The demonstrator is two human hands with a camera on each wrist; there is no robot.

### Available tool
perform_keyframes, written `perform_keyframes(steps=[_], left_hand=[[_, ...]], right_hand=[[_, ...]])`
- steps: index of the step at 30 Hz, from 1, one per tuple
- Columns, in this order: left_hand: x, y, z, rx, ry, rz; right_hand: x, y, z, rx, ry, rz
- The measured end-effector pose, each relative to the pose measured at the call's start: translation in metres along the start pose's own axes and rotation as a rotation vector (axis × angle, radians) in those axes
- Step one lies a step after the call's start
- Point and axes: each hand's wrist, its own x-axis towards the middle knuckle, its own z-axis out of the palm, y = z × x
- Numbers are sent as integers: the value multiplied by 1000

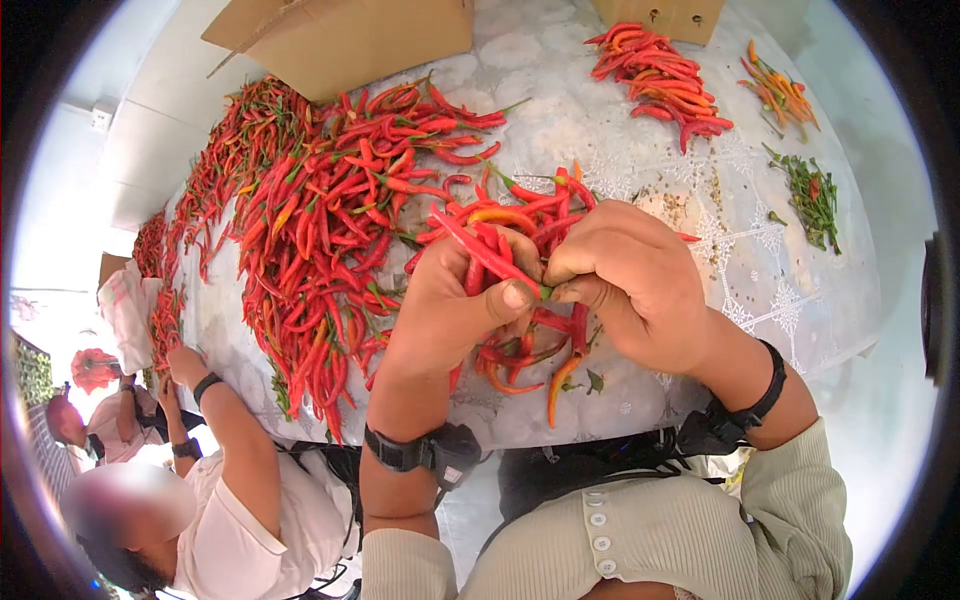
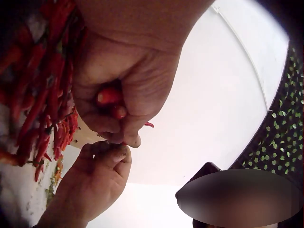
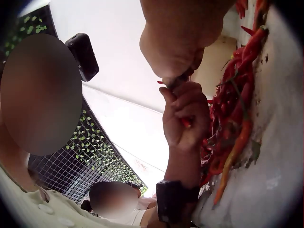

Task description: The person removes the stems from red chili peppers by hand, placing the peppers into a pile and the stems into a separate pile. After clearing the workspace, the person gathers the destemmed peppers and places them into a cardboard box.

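My left hand (image 1: 432, 312) grips a few red chili peppers, one of them (image 1: 470, 243) lying along the top with its stem end toward the right. At that green stem end, the thumb and fingertips of my right hand (image 1: 648, 285) pinch, meeting the left thumb. Blunt ends of two chilies (image 2: 110, 97) show inside the curled left palm in the left wrist view. A loose group of chilies (image 1: 525, 350) lies on the table under both hands.
A big heap of red chilies (image 1: 310, 235) spreads left. Cardboard boxes (image 1: 350, 45) stand behind. Far right lie a red chili pile (image 1: 665, 80), orange chilies (image 1: 780, 90) and green stems (image 1: 808, 200). Another person (image 1: 250, 500) sits at the left over the table edge.
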Motion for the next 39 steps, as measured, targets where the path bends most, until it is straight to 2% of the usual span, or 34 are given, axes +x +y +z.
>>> perform_keyframes(steps=[2,5,8,11,14,16,18,20,21,23,24,26,28,29,31,32,33,36,39], left_hand=[[0,0,-1,-13,-22,-12],[2,1,-1,-27,-56,-13],[2,-1,1,-76,-84,12],[3,-2,-1,-80,-75,41],[7,7,8,-145,113,2],[5,8,9,-124,182,-2],[5,11,13,-95,244,-10],[5,11,8,-70,299,26],[5,10,5,-59,324,41],[4,12,-6,-233,302,83],[4,13,-9,-321,293,105],[5,15,-6,-203,371,101],[6,15,1,-62,462,73],[5,13,-1,-30,396,54],[6,12,9,23,390,13],[6,12,13,49,385,-5],[3,10,9,51,299,-6],[2,8,17,425,274,19],[1,2,19,679,205,133]], right_hand=[[1,1,-1,29,-10,8],[-1,1,-7,144,-127,178],[-2,-2,-7,750,-115,565],[1,1,-17,742,-34,635],[7,11,-44,-57,165,498],[9,22,-68,-408,330,524],[0,39,-99,-869,387,433],[-16,51,-134,-1154,268,627],[-19,51,-146,-1174,198,772],[-25,48,-164,-1203,49,1067],[-28,49,-167,-1280,83,967],[-35,54,-167,-1419,151,754],[-22,55,-137,-1082,237,488],[-12,52,-116,-909,272,359],[3,31,-71,-592,158,317],[4,27,-55,-555,94,215],[5,24,-42,-516,28,112],[8,5,-17,-190,92,213],[10,5,-11,-57,129,199]])
